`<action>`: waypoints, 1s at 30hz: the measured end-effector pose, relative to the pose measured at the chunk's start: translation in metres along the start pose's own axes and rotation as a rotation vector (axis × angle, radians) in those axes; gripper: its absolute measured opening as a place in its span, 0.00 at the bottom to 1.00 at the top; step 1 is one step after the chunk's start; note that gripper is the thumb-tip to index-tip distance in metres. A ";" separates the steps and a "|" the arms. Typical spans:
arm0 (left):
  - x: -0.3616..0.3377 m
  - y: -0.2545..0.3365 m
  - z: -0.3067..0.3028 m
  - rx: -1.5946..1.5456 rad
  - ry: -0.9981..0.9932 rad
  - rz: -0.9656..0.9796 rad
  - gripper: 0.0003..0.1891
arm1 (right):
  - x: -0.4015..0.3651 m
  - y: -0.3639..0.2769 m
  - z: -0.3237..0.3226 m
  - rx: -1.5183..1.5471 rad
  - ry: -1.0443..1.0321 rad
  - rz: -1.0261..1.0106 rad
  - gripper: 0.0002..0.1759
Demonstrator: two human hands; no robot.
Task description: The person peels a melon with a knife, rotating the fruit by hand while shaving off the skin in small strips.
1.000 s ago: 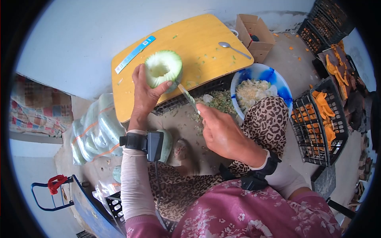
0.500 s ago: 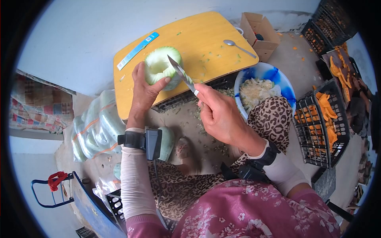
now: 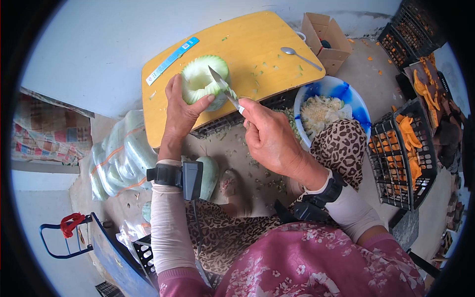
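A hollowed pale green melon (image 3: pixel 204 69) stands on the yellow table (image 3: pixel 257 39), its notched rim facing up. My left hand (image 3: pixel 184 106) grips its near left side, the thumb on the rim. My right hand (image 3: pixel 272 136) is closed round the handle of a knife (image 3: pixel 225 86), whose blade points up and left over the melon's right rim. Small green scraps lie on the table to the right. At the table's left is a blue and white packet strip (image 3: pixel 172 61), and a metal spoon (image 3: pixel 301 58) rests at the right.
A blue and white basin (image 3: pixel 357 104) of pale pulp stands right of the table. Beyond are a cardboard box (image 3: pixel 326 42) and a black crate (image 3: pixel 402 158) with orange pieces. Bagged melons (image 3: pixel 121 158) lie at left. A person's arm shows at far right.
My right hand and the knife have shifted slightly left, and the blade sits a little lower on the melon's rim. The left hand still holds the melon.
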State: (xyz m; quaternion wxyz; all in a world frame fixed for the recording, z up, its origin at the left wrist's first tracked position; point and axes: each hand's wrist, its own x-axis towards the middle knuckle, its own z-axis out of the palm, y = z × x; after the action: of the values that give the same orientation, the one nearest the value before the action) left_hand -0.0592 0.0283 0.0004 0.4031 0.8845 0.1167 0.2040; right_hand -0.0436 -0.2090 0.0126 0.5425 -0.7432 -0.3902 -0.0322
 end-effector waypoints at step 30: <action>0.002 -0.009 0.007 0.004 0.015 0.092 0.54 | 0.023 -0.002 0.009 -0.216 -0.052 0.014 0.20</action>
State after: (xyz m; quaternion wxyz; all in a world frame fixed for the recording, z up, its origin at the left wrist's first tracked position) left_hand -0.0547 0.0302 -0.0099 0.3905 0.8883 0.0791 0.2286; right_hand -0.0319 -0.1882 0.0211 0.4490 -0.8008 -0.3931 -0.0510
